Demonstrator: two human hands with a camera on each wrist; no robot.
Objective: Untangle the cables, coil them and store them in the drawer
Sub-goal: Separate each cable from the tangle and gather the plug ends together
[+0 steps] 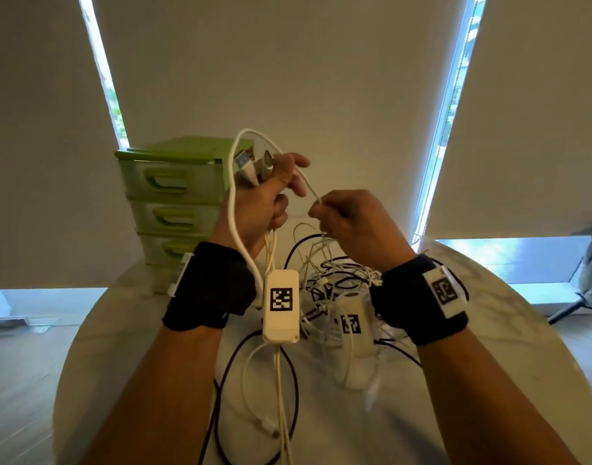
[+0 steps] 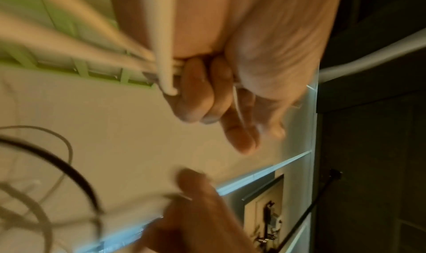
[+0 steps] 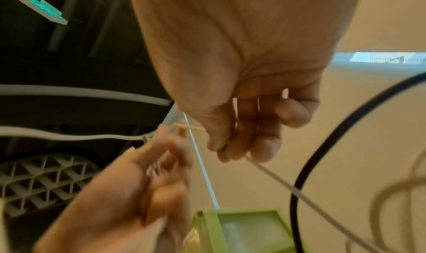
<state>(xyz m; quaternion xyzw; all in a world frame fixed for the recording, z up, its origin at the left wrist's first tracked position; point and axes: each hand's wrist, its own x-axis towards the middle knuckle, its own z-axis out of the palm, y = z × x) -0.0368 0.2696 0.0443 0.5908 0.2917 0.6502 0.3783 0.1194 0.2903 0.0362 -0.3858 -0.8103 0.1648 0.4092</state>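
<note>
My left hand (image 1: pixel 271 193) is raised above the table and grips a bundle of white cables (image 2: pixel 138 56) with several plug ends (image 1: pixel 254 166) sticking out of the fist. One thick white cable (image 1: pixel 236 209) loops over the hand and hangs down past the wrist. My right hand (image 1: pixel 325 209) pinches a thin white cable (image 3: pixel 265 169) just right of the left hand. The tangle of white and black cables (image 1: pixel 335 283) lies on the table under both hands. The green drawer unit (image 1: pixel 174 196) stands at the back left, all drawers shut.
The round pale table (image 1: pixel 489 330) carries everything. Black cable loops (image 1: pixel 288 364) run toward the near edge. White marker boxes sit on my wrists (image 1: pixel 281 305). Window blinds fill the wall behind; a dark object (image 1: pixel 589 263) stands at the far right.
</note>
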